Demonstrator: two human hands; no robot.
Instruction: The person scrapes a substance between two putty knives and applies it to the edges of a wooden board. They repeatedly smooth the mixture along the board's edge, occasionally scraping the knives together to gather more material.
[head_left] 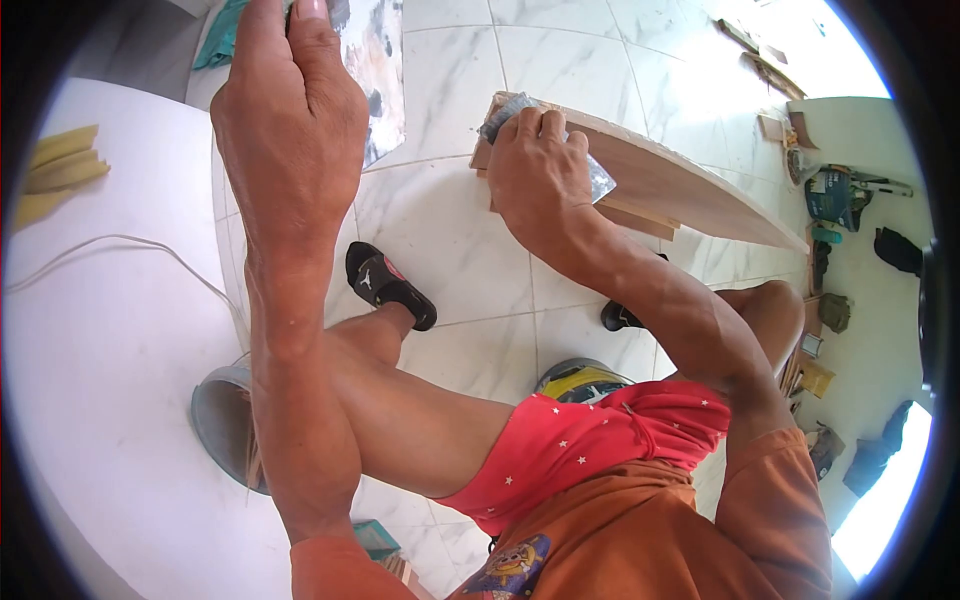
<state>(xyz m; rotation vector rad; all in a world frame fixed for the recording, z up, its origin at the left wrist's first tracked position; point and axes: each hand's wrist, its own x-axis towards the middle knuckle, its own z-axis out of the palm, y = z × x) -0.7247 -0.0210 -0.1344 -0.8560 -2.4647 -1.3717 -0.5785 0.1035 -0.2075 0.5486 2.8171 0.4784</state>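
Observation:
My left hand (290, 140) is raised at the top left, closed on a flat board (375, 75) smeared with white and dark grey patches. The board's upper part runs out of the frame. My right hand (540, 175) is closed over a flat metal scraper (602, 180), whose shiny blade shows past the fingers on both sides. It rests at the near left end of a long wooden panel (690, 175) with a pale top edge. Whether the blade touches that edge is partly hidden by the fingers.
Marble-look tiles (460, 250) cover the floor. A grey bucket (225, 420) holding wood strips stands beside my left leg. Yellow cloths (65, 170) and a cable (120, 240) lie on the white surface at left. Wood scraps (770, 72) and bags (835, 195) line the far right.

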